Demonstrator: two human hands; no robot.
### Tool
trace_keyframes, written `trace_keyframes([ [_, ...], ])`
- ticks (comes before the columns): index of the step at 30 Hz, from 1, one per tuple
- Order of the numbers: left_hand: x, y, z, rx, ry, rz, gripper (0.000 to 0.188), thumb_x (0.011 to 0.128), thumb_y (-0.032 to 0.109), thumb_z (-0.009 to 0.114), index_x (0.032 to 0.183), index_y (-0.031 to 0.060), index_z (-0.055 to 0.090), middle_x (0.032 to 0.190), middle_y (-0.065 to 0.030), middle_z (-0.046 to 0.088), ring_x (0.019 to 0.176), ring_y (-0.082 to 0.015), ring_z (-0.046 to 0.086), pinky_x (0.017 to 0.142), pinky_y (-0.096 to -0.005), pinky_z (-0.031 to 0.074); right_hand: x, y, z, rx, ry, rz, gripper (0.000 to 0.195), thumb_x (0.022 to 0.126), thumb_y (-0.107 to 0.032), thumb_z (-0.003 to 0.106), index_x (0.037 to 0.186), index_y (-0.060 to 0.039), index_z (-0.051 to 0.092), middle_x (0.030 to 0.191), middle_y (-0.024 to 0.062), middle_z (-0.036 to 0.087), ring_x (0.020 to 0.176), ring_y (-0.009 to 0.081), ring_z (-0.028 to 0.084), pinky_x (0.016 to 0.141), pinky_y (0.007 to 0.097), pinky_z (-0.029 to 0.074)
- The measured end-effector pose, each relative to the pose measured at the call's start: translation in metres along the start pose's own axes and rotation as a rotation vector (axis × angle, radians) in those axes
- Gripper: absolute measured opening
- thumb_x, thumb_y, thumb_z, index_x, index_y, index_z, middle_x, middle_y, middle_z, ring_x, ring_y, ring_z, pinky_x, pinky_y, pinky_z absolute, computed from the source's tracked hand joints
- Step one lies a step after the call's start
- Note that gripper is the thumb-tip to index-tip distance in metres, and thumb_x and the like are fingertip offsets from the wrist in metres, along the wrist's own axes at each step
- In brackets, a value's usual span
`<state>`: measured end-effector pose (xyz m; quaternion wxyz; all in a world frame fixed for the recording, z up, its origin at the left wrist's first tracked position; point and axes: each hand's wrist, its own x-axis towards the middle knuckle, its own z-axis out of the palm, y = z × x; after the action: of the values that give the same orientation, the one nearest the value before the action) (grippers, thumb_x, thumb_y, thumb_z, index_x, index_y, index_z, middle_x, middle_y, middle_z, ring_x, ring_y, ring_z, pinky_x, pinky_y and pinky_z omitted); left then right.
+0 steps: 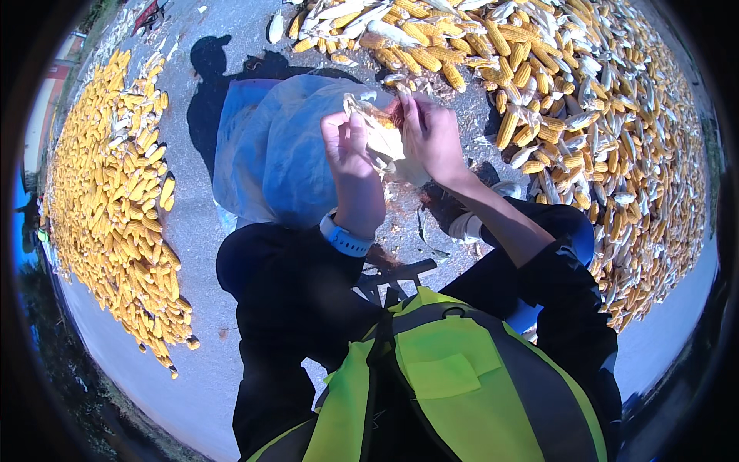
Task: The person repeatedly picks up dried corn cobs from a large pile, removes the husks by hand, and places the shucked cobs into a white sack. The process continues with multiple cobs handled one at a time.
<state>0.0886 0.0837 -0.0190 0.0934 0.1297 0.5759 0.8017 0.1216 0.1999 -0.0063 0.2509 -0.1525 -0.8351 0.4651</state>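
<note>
Between my two hands is an ear of corn (385,120), its pale dry husk (388,142) partly pulled apart so that some yellow kernels and reddish-brown silk show. My left hand (350,141) pinches the husk at the ear's left side, thumb against fingers. On the other side, my right hand (430,136) grips husk near the silk, its fingertips close to the top of the ear. Much of the ear is covered by husk and fingers. Just left of my hands bulges a blue-and-white translucent sack (288,150) on the pavement.
A large heap of corn ears (577,133), many with husks attached, spreads from the front round to my right. Mostly bare yellow ears (121,190) lie in a long pile at left. Husk scraps and silk (404,211) litter the pavement (199,277) between my feet.
</note>
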Motion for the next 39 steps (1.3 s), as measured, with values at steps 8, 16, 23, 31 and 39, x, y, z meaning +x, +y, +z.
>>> trace_keyframes([
  [8,0.004,0.020,0.009,-0.323,-0.032,-0.137,0.022,0.098,0.019,0.033,0.114,0.0057,0.039,0.113,-0.0098,0.049,0.109,-0.0155,0.047,0.096,-0.0276,0.033,0.010,0.006,-0.014,0.821,0.073,0.280,0.031,0.099,-0.022,0.034,0.090,0.0005,0.052,0.083,0.0111,0.064,0.079,0.0138,0.061,0.075,0.0257,0.048],
  [16,-0.019,-0.006,0.037,0.107,-0.158,0.206,0.033,0.091,0.012,0.049,0.119,0.0003,0.038,0.114,-0.0125,0.049,0.107,-0.0181,0.046,0.092,-0.0312,0.036,0.001,0.001,-0.005,1.063,0.104,0.347,0.027,0.098,-0.021,0.035,0.092,0.0013,0.049,0.084,0.0113,0.059,0.078,0.0157,0.058,0.076,0.0296,0.049],
  [23,0.028,-0.002,0.010,-0.266,0.107,-0.175,0.030,0.097,0.025,0.039,0.091,0.0006,0.055,0.087,-0.0128,0.060,0.080,-0.0180,0.057,0.074,-0.0304,0.047,-0.001,-0.012,-0.010,1.175,0.045,0.374,0.027,0.098,-0.019,0.034,0.087,-0.0013,0.050,0.077,0.0065,0.053,0.075,0.0143,0.054,0.075,0.0268,0.045],
  [31,0.083,-0.013,-0.050,-0.731,0.145,-0.312,0.024,0.094,0.025,0.043,0.076,0.0094,0.044,0.073,-0.0032,0.046,0.072,-0.0183,0.047,0.077,-0.0385,0.044,-0.034,-0.036,-0.042,0.835,-0.368,0.061,0.024,0.098,-0.016,0.036,0.082,-0.0018,0.047,0.071,0.0013,0.045,0.067,0.0091,0.043,0.066,0.0235,0.038],
  [39,0.113,-0.010,-0.121,-0.593,0.087,-0.227,0.021,0.090,0.020,0.046,0.071,0.0124,0.042,0.072,-0.0003,0.041,0.069,-0.0156,0.042,0.077,-0.0338,0.042,-0.065,-0.046,-0.078,0.469,-0.681,-0.077,0.004,0.087,0.000,0.049,0.086,0.0040,0.051,0.071,0.0078,0.053,0.059,0.0151,0.052,0.059,0.0291,0.042],
])
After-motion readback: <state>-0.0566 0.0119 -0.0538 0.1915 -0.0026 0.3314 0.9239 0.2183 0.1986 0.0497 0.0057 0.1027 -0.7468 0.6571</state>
